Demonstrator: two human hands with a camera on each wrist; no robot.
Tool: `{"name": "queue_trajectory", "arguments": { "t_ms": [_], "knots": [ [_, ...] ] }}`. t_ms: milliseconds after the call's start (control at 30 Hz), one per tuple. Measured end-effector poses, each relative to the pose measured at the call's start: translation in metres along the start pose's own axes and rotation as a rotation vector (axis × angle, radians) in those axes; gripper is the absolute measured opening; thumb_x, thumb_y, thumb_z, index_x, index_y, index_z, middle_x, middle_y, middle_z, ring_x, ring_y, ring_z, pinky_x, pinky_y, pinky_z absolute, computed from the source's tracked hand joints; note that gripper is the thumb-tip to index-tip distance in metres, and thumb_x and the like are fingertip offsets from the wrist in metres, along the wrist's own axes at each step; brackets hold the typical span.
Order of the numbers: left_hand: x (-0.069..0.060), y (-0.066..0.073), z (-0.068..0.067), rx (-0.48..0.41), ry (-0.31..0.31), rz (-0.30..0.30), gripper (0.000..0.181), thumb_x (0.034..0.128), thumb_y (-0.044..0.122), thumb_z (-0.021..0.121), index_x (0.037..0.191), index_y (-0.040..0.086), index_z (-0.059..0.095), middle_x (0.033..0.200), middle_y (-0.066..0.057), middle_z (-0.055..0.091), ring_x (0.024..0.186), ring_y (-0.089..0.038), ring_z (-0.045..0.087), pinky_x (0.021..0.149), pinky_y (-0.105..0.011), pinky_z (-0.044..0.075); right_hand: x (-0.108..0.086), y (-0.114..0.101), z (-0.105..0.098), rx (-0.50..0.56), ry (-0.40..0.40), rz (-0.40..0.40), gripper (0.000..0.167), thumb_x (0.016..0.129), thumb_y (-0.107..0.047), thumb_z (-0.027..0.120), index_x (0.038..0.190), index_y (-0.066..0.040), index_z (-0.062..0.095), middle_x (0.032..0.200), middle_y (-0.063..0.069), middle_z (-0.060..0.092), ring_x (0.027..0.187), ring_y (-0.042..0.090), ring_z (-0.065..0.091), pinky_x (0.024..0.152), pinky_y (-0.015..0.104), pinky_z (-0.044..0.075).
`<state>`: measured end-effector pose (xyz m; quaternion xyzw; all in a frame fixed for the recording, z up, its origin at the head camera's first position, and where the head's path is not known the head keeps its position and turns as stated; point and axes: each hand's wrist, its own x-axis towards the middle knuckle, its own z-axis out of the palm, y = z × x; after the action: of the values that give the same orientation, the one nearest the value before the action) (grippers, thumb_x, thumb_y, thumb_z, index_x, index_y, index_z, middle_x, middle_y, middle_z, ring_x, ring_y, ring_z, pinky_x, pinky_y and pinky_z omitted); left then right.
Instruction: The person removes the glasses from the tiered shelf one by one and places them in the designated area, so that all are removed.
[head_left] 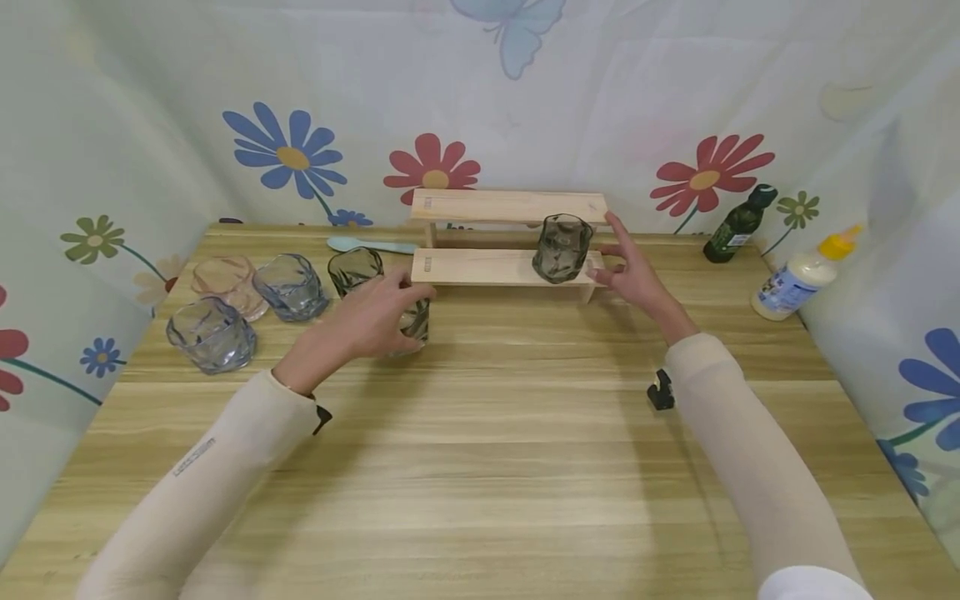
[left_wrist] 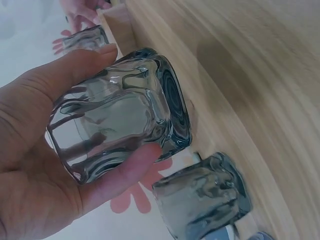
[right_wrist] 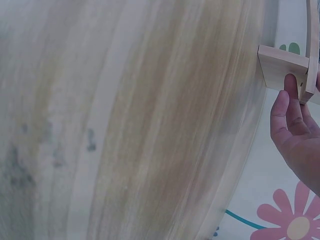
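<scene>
My left hand (head_left: pixel 375 315) grips a smoky grey drinking glass (left_wrist: pixel 115 112) between thumb and fingers, in front of the left end of a small two-tier wooden shelf (head_left: pixel 487 265). In the left wrist view the glass lies sideways across the palm side of the fingers. Another grey glass (head_left: pixel 356 268) is on the table just beyond that hand. A third grey glass (head_left: pixel 561 248) stands at the right of the lower tier. Beside it, my right hand (head_left: pixel 636 279) touches the shelf's right end with extended fingers; the right wrist view shows fingertips against the wooden end panel (right_wrist: pixel 280 67).
At the left stand a pink glass (head_left: pixel 228 285), a bluish glass (head_left: pixel 291 287) and another bluish glass (head_left: pixel 212 335). A pale blue spoon (head_left: pixel 371 245) lies behind. A green bottle (head_left: pixel 738 225) and a white glue bottle (head_left: pixel 795 283) are at the right. Flowered cloth surrounds the wooden table (head_left: pixel 517 467).
</scene>
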<state>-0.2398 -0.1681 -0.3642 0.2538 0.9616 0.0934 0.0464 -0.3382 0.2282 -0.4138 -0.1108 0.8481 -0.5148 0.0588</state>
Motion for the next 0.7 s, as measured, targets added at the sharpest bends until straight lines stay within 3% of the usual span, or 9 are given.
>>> {"name": "queue_trajectory", "arguments": {
  "t_ms": [133, 233, 367, 700],
  "knots": [
    [-0.012, -0.009, 0.003, 0.006, -0.009, -0.029, 0.069, 0.0764, 0.032, 0.087, 0.137, 0.020, 0.057, 0.121, -0.016, 0.050, 0.088, -0.032, 0.055, 0.070, -0.046, 0.048, -0.001, 0.000, 0.000, 0.003, 0.002, 0.006, 0.095, 0.096, -0.003, 0.063, 0.160, -0.040, 0.004, 0.154, 0.028, 0.036, 0.106, 0.042, 0.063, 0.088, 0.042, 0.057],
    [-0.021, -0.016, 0.004, -0.011, -0.027, -0.056, 0.070, 0.0763, 0.030, 0.087, 0.138, 0.018, 0.056, 0.123, -0.018, 0.051, 0.096, -0.036, 0.057, 0.073, -0.051, 0.050, -0.002, -0.001, -0.001, 0.006, -0.005, 0.007, 0.096, 0.096, -0.003, 0.063, 0.161, -0.039, 0.002, 0.154, 0.029, 0.035, 0.106, 0.043, 0.063, 0.086, 0.038, 0.058],
    [-0.032, -0.026, 0.006, -0.034, -0.047, -0.093, 0.070, 0.0776, 0.029, 0.086, 0.139, 0.017, 0.055, 0.133, -0.023, 0.048, 0.107, -0.044, 0.058, 0.081, -0.063, 0.049, -0.001, 0.000, -0.001, 0.006, -0.004, 0.011, 0.096, 0.096, -0.003, 0.063, 0.161, -0.039, 0.003, 0.154, 0.027, 0.036, 0.105, 0.042, 0.063, 0.088, 0.040, 0.057],
    [-0.055, -0.047, 0.007, -0.048, -0.017, -0.150, 0.072, 0.0771, 0.030, 0.087, 0.139, 0.013, 0.054, 0.126, -0.024, 0.050, 0.097, -0.042, 0.061, 0.076, -0.059, 0.051, 0.001, 0.003, 0.000, 0.005, -0.001, 0.005, 0.095, 0.096, -0.003, 0.063, 0.160, -0.040, 0.004, 0.154, 0.026, 0.037, 0.105, 0.041, 0.064, 0.089, 0.043, 0.057]
  ]
}}
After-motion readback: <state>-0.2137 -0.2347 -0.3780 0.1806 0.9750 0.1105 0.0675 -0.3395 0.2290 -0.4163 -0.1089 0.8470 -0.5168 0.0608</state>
